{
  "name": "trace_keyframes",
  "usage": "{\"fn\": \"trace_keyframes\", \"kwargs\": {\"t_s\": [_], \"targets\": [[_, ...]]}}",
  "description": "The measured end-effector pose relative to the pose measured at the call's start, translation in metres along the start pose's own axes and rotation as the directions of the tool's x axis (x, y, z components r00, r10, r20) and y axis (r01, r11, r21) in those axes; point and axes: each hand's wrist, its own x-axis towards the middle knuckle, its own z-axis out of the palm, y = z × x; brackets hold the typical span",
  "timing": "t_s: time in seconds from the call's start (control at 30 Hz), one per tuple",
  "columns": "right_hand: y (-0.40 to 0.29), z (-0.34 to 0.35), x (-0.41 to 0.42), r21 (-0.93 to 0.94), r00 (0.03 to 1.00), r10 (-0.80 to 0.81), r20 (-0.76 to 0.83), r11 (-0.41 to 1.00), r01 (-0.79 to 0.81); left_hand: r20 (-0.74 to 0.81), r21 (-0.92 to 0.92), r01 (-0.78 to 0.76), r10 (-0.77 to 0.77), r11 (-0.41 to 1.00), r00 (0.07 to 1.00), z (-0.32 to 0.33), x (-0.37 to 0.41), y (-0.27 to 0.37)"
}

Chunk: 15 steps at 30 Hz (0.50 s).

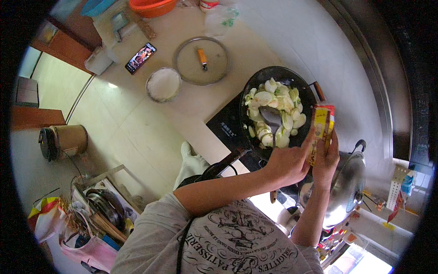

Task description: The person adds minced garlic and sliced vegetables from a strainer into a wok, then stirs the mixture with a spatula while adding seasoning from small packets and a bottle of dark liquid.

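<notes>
My right hand (326,164) holds a small yellow and red carton (321,128) upright at the right edge of the wok. The fingers of my left hand (291,166) are closed against the carton's left side and lower part. Sliced pale green vegetables (287,99) fill the black wok (251,80), which sits on a black cooktop (220,125). A metal spatula (270,116) rests with its blade on the slices; its handle runs beneath my left hand, and its wooden end (273,196) shows below my forearm.
Left of the wok lie a glass lid (214,72) with an orange knob, a bowl of white contents (164,85) and a phone (141,58). A lidded steel pot (347,185) stands close by my right forearm. The wok's long handle (232,159) points towards my body.
</notes>
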Motion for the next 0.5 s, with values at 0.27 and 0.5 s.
{"fn": "trace_keyframes", "kwargs": {"t_s": [0.27, 0.5], "targets": [[0.025, -0.011, -0.054, -0.038, 0.988, -0.034, -0.153, 0.999, 0.029, 0.161, -0.035, -0.023, 0.029, 0.999, 0.987, 0.013, -0.03, 0.02], [0.024, -0.013, -0.073, -0.085, 0.992, 0.127, 0.009, 0.988, -0.126, 0.325, 0.047, -0.02, 0.004, 0.999, 0.946, 0.025, -0.043, 0.011]]}}
